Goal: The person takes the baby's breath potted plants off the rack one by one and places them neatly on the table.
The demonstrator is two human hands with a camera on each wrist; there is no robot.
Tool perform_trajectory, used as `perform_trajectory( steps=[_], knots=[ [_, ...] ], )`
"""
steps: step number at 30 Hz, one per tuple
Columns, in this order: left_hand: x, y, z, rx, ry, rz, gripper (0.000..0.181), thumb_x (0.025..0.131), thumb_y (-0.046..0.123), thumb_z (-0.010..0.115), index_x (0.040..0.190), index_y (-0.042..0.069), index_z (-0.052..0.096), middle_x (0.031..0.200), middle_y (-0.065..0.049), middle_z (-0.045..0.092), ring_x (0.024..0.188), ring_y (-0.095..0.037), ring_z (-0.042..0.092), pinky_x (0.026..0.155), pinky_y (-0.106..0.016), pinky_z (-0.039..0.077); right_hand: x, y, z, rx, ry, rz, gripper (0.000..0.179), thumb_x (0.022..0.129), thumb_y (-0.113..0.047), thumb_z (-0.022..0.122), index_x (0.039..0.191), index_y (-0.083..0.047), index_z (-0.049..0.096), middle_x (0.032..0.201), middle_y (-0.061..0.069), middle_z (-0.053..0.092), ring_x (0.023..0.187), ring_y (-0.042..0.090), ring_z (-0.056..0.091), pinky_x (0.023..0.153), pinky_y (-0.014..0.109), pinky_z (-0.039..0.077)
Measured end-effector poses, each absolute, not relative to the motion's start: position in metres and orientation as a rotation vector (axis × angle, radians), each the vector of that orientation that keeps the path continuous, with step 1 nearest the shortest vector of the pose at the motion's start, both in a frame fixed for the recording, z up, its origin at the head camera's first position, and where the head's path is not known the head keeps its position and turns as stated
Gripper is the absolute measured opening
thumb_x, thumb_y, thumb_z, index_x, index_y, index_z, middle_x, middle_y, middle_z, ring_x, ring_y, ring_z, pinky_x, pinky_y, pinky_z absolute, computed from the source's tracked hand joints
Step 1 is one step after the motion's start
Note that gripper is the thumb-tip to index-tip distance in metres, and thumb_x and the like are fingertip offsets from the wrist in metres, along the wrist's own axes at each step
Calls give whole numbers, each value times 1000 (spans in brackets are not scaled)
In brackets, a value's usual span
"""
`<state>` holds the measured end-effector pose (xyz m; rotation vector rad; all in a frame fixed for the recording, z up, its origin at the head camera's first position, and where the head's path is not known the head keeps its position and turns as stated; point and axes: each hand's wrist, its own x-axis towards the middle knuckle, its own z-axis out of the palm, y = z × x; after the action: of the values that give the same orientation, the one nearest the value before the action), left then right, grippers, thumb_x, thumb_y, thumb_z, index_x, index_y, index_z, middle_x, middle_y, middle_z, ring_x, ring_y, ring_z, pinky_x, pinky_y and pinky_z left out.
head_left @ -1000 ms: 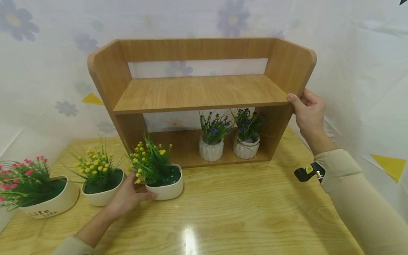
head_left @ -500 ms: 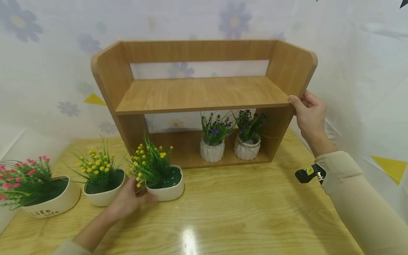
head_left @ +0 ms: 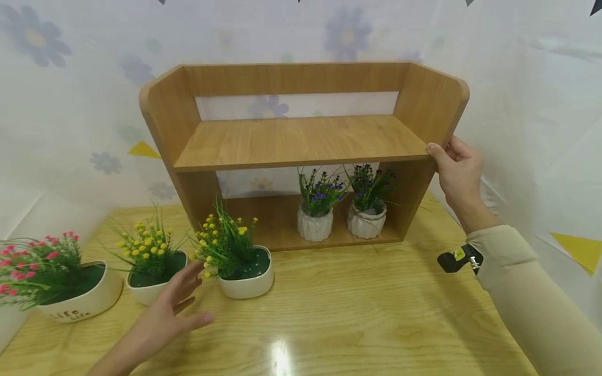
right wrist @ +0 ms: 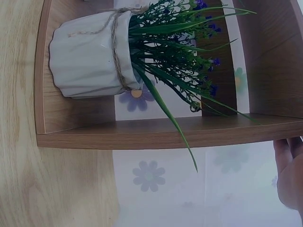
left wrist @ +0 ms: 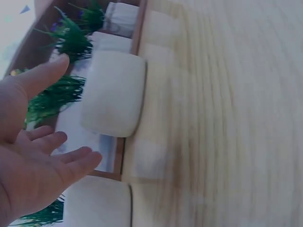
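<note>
My left hand [head_left: 162,318] hangs with spread fingers, thumb out, just left of a white oval pot [head_left: 249,286] of yellow flowers. In the left wrist view a gap separates the hand [left wrist: 35,177] from that pot [left wrist: 116,94]. The pot stands on the table in front of the lower left of a two-tier wooden shelf [head_left: 301,138]. My right hand [head_left: 458,169] grips the shelf's right side panel, thumb at the front edge by the middle board and fingers behind. Two ribbed white pots [head_left: 315,228] of purple flowers stand on the shelf's bottom board.
Left of my left hand stand a second pot [head_left: 146,294] of yellow flowers and a longer pot [head_left: 89,303] of pink flowers. The wood-grain table [head_left: 352,313] stretches in front of the shelf. A white flower-patterned sheet [head_left: 84,104] hangs behind.
My left hand has let go of the yellow-flowered pot and drawn back toward the lower left, its fingers spreading. The right hand keeps its grip on the shelf. The view has tilted slightly.
</note>
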<state>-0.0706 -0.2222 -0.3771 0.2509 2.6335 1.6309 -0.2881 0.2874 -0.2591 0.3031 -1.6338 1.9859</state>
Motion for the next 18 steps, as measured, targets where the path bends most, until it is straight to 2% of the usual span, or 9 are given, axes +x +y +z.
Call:
perform_trajectory(
  steps=[3,5,6,9,12,18],
  knots=[
    [-62,-227,-370,232,2732,1667,79,88,12,79,153,8,36,153,-8,43,133,-19,51,96,-31,52,-289,288,-259,305,-1628,1990,40,88,1,75,127,0,68,102,7,75,90,15,70,73,21,58],
    [-57,-231,-365,221,2775,1721,71,90,8,77,151,10,41,146,4,51,124,-4,55,89,-22,53,-290,288,-260,308,-1629,1993,41,88,1,75,128,0,68,103,7,75,90,15,70,73,21,58],
    [-55,-233,-362,230,2791,1751,70,90,5,76,150,9,42,143,8,54,120,1,56,87,-22,54,-290,289,-260,307,-1633,1992,41,88,1,75,128,0,68,104,7,75,91,15,70,73,21,58],
    [-48,-237,-353,294,2749,1907,68,90,-7,71,150,6,41,137,12,59,116,0,59,82,-21,55,-290,289,-261,300,-1637,1995,42,88,1,75,129,-1,67,105,8,74,91,15,70,73,22,58],
    [-43,-238,-340,357,2696,2040,69,89,-15,67,150,4,41,135,4,61,116,-7,61,82,-21,55,-290,289,-261,298,-1637,1998,42,88,1,75,129,-1,67,106,8,74,91,15,70,73,22,58],
    [-41,-234,-308,307,2686,2174,69,87,-15,69,148,6,45,133,-2,62,112,-10,65,82,-21,56,-290,288,-259,315,-1602,2014,42,87,3,75,129,0,67,103,8,75,88,15,71,72,23,58]
  ],
)
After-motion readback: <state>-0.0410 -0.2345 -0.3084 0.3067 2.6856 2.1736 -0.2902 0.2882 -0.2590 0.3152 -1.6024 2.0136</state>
